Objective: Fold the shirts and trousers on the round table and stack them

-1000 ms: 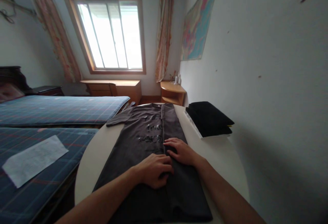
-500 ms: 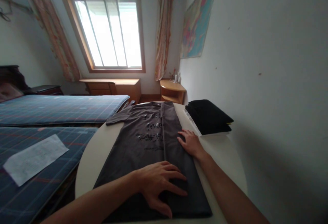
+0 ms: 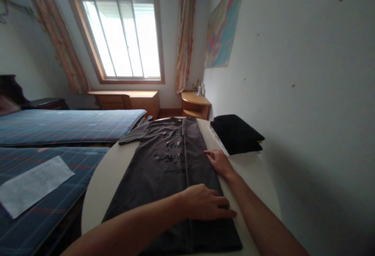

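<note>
A dark grey T-shirt (image 3: 152, 182) with black lettering lies flat on a round, cream-coloured table (image 3: 101, 185), its collar toward the window. One long side strip of the shirt is folded inward over the front, partly covering the print. My left hand (image 3: 208, 203) reaches across the lower part of this strip, open, with its fingers at the shirt's right edge; its thumb is hidden. Further up along the same edge is my right hand (image 3: 220, 162), fingers stretched out and index fingertip touching the cloth.
Beside my right hand, a stack of folded black cloth (image 3: 236, 133) rests on a white base near the wall (image 3: 316, 104). Two plaid mattresses (image 3: 70, 125) stand to the left, one with a sheet of paper (image 3: 36, 185) on it. A wooden desk (image 3: 143, 100) is under the window.
My left hand has slid right across the shirt to its edge, its spread fingers drawing closer together. My right hand has shifted slightly, its fingers now less spread. The view has moved slightly.
</note>
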Available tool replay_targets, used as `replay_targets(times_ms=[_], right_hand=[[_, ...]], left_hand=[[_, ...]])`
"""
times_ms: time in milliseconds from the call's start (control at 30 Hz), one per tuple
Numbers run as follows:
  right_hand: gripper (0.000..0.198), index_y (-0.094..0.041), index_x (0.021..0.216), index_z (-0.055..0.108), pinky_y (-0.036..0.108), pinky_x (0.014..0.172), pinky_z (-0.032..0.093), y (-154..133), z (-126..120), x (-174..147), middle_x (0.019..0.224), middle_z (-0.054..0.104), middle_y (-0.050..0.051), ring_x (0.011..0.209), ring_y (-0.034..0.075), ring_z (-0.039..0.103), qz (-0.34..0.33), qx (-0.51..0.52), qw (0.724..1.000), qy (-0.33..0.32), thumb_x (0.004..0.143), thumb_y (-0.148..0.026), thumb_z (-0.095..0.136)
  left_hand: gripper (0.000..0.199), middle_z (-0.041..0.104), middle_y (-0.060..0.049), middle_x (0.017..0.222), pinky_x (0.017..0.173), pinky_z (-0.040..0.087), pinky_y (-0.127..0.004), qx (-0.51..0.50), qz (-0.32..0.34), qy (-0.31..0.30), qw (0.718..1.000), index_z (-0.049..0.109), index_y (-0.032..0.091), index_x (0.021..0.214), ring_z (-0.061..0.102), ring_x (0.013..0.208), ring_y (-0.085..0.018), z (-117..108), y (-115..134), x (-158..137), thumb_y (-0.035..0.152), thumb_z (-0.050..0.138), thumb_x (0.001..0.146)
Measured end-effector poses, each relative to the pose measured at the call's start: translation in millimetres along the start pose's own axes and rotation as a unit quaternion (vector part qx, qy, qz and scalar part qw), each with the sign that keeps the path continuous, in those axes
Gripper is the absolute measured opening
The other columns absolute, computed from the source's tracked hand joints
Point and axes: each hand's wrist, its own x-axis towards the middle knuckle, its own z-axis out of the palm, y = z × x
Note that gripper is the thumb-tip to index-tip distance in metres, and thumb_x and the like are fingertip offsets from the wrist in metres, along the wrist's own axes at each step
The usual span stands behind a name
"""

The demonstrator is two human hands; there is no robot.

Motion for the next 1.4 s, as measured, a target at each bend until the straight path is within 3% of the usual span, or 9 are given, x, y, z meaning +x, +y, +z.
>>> replay_targets(times_ms=[200,367,500,667,900,1000,1100,1233,1400], right_hand=[[0.03,-0.019,0.107,0.076,0.037,0.095,0.048,4,-5,4,0.107,0.075,0.009,0.101,0.023,0.067,0.019,0.064,0.998,-0.016,0.089,-0.032,0.055],[0.027,-0.018,0.097,0.077,0.031,0.081,0.052,11,-13,4,0.095,0.076,0.007,0.086,0.021,0.07,0.093,0.147,0.984,-0.048,0.083,-0.034,0.059],[0.031,-0.019,0.104,0.074,0.029,0.07,0.05,22,-23,-4,0.079,0.072,0.003,0.071,0.018,0.066,0.081,0.134,0.986,-0.05,0.081,-0.035,0.06],[0.038,-0.019,0.117,0.071,0.031,0.075,0.051,27,-25,-8,0.096,0.074,0.006,0.076,0.018,0.067,0.066,0.133,0.988,-0.033,0.087,-0.038,0.055],[0.034,-0.016,0.11,0.074,0.035,0.095,0.048,32,-17,-3,0.112,0.072,0.011,0.103,0.022,0.067,0.037,0.099,0.994,-0.001,0.085,-0.028,0.055],[0.033,-0.015,0.108,0.074,0.034,0.096,0.048,32,-15,-1,0.112,0.072,0.012,0.103,0.022,0.067,0.049,0.091,0.995,0.011,0.084,-0.025,0.054],[0.033,-0.014,0.109,0.074,0.033,0.097,0.048,31,-14,0,0.113,0.072,0.012,0.104,0.022,0.067,0.061,0.076,0.995,0.007,0.083,-0.022,0.055],[0.036,-0.012,0.111,0.073,0.033,0.099,0.048,30,-16,1,0.115,0.071,0.013,0.108,0.022,0.066,0.08,0.06,0.995,-0.006,0.082,-0.017,0.052],[0.036,-0.012,0.112,0.073,0.033,0.1,0.047,30,-16,-1,0.117,0.07,0.012,0.108,0.022,0.066,0.062,0.026,0.998,-0.014,0.084,-0.019,0.051]], left_hand=[[0.011,0.064,-0.001,0.098,0.042,0.037,-0.026,0.003,0.033,0.023,0.999,0.062,0.022,0.098,0.064,0.074,-0.012,17,1,15,0.025,0.052,0.099],[0.012,0.066,0.003,0.102,0.042,0.04,-0.028,-0.032,0.059,0.049,0.997,0.063,0.024,0.103,0.063,0.074,-0.012,17,10,24,0.029,0.053,0.099],[0.015,0.066,0.003,0.104,0.04,0.041,-0.03,-0.064,0.077,0.052,0.994,0.063,0.026,0.108,0.064,0.076,-0.013,18,31,40,0.03,0.052,0.098],[0.018,0.066,0.004,0.116,0.043,0.042,-0.028,-0.106,0.079,0.036,0.991,0.062,0.029,0.113,0.066,0.086,-0.013,17,39,42,0.033,0.053,0.098],[0.025,0.066,-0.003,0.125,0.085,0.053,-0.027,-0.11,-0.02,0.046,0.993,0.062,0.025,0.12,0.064,0.104,-0.016,8,-20,-10,0.027,0.046,0.101],[0.045,0.053,-0.01,0.145,0.114,0.037,-0.044,-0.16,-0.107,0.044,0.98,0.051,0.024,0.139,0.048,0.134,-0.027,9,-38,-39,0.038,0.054,0.096],[0.072,0.027,-0.011,0.161,0.118,0.022,-0.06,-0.204,-0.192,0.003,0.96,0.031,0.028,0.154,0.023,0.148,-0.037,12,-35,-59,0.046,0.059,0.091],[0.088,0.013,-0.01,0.165,0.115,0.011,-0.07,-0.246,-0.202,-0.037,0.947,0.02,0.031,0.157,0.01,0.149,-0.042,10,-16,-65,0.051,0.065,0.085],[0.073,0.019,-0.008,0.164,0.12,0.023,-0.054,-0.284,-0.26,0.003,0.923,0.025,0.028,0.156,0.015,0.151,-0.033,19,-26,-74,0.051,0.054,0.093]])
